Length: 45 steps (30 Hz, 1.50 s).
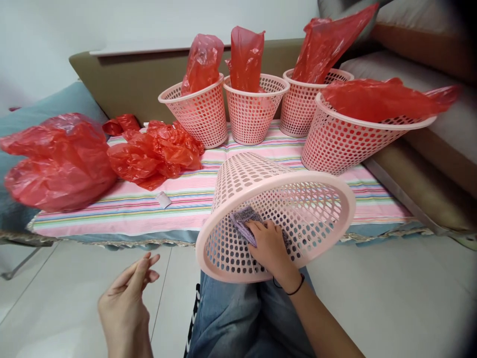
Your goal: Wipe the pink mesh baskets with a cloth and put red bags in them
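Note:
A pink perforated plastic basket point(246, 171) lies tipped over my lap, its wide mouth facing me. Inside it, my right hand point(269, 247) presses a purple-grey cloth point(244, 221) against the holed wall. Part of the cloth is hidden under the palm and fingers. My left hand point(128, 293) hangs in the air left of the basket, apart from it. Its fingers are loosely bent and part-spread, with nothing seen in them.
Several pink baskets point(255, 117) with red plastic bags point(246, 59) stand along the sofa back. A bulging red bag point(63, 164), crumpled red bags point(160, 151) and a small white packet point(163, 200) lie on the striped cloth point(130, 219). Cushions point(410, 89) are stacked at right.

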Motion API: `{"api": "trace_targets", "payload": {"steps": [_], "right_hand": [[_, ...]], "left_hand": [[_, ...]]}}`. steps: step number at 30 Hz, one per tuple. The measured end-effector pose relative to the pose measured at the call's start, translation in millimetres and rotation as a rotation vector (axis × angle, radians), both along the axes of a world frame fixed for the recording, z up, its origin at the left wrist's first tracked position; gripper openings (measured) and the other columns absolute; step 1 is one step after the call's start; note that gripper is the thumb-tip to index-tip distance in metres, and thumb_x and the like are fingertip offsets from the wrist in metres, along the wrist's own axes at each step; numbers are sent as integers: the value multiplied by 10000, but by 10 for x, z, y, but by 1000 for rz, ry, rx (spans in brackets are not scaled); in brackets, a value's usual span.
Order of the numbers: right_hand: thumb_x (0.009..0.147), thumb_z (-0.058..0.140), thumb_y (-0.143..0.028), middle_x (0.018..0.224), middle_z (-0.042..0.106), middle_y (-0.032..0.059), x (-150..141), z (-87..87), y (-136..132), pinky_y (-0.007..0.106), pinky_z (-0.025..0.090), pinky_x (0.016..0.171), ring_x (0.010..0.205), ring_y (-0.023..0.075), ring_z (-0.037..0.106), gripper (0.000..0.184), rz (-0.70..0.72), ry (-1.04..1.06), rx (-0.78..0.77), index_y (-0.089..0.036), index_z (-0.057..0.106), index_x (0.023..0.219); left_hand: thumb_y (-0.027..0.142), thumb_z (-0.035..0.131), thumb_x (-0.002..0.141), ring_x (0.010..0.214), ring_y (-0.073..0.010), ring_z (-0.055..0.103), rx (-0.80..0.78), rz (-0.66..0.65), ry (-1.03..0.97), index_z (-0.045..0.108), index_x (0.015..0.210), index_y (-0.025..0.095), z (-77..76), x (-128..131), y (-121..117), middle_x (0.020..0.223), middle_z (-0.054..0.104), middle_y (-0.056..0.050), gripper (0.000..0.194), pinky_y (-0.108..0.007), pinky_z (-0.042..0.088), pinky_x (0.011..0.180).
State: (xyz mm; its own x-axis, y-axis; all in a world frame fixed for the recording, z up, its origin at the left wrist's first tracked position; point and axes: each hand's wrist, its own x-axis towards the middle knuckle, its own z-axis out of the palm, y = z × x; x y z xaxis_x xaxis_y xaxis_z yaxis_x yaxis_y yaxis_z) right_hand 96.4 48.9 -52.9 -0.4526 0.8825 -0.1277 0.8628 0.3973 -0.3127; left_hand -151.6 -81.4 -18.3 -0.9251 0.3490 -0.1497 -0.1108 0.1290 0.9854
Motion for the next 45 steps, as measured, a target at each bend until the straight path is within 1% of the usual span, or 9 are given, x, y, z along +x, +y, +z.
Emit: {"api": "trace_targets", "payload": {"steps": [5, 8, 13, 15, 21, 29, 34, 39, 45], "right_hand": [[870, 568, -210, 1290, 653, 29, 21, 61, 167, 431, 363, 923, 1114, 297, 499, 465, -9, 106, 21, -234, 612, 1332], [909, 546, -224, 1336, 629, 32, -42, 119, 451, 407, 352, 963, 1147, 276, 490, 454, -39, 192, 151, -221, 587, 1361], [929, 529, -257, 1520, 479, 30, -306, 1, 865, 446, 367, 965, 1256, 310, 437, 532, 40, 81, 162, -258, 495, 1460], [905, 550, -249, 1556, 438, 27, -396, -120, 916, 464, 368, 978, 1295, 327, 412, 560, 53, 53, 128, -262, 496, 1462], [892, 541, -251, 1556, 446, -22, -451, -320, 921, 469, 355, 1000, 1276, 330, 436, 560, 40, 54, 89, -293, 507, 1449], [893, 541, -249, 1475, 540, -2, -437, -285, 911, 452, 349, 973, 1230, 340, 472, 519, 29, 64, 84, -269, 539, 1412], [896, 521, -227, 1348, 638, -3, -324, -141, 663, 416, 374, 949, 1141, 295, 522, 485, 45, 71, 64, -266, 585, 1375], [789, 560, -138, 1474, 544, -59, 39, 86, -51, 395, 392, 1005, 1115, 263, 518, 675, 122, 272, -70, -307, 556, 1443], [655, 510, -40, 1398, 605, -51, 448, 280, -611, 361, 403, 1099, 1209, 224, 547, 782, 140, 597, -373, -342, 630, 1366]], "left_hand": [[419, 882, 566, 707, -150, 602, -78, 21, 63, 572, 475, 190, -82, -76, -68, 462, 500, 27, 396, -225, 463, 636], [521, 816, 642, 705, -166, 600, -81, -47, 73, 622, 529, 189, -134, -82, -61, 508, 557, 0, 401, -253, 491, 640], [615, 795, 650, 974, -214, 688, -77, -315, 103, 744, 1094, 241, -146, -65, -59, 1139, 746, -65, 583, -291, 541, 765], [562, 824, 657, 1136, -243, 653, -67, -326, 147, 761, 1027, 244, -126, -41, -50, 1264, 707, -68, 492, -316, 529, 888], [497, 841, 673, 951, -262, 697, 37, -257, 156, 640, 586, 182, -33, 220, 95, 930, 762, -93, 383, -375, 548, 869], [539, 403, 1013, 841, -204, 616, 117, -388, 664, 671, 949, 204, 33, 910, 453, 874, 663, -52, 433, -319, 488, 771], [484, 430, 1021, 813, -196, 586, 154, -160, 764, 646, 951, 212, -57, 1041, 502, 876, 639, -40, 354, -318, 457, 754], [535, 507, 980, 876, -188, 585, 248, -60, 717, 608, 1021, 207, -83, 1078, 532, 947, 599, -39, 345, -311, 460, 802], [580, 523, 956, 791, -164, 570, 315, -94, 518, 568, 1023, 222, -204, 1061, 613, 953, 566, -23, 367, -301, 470, 765]]}}
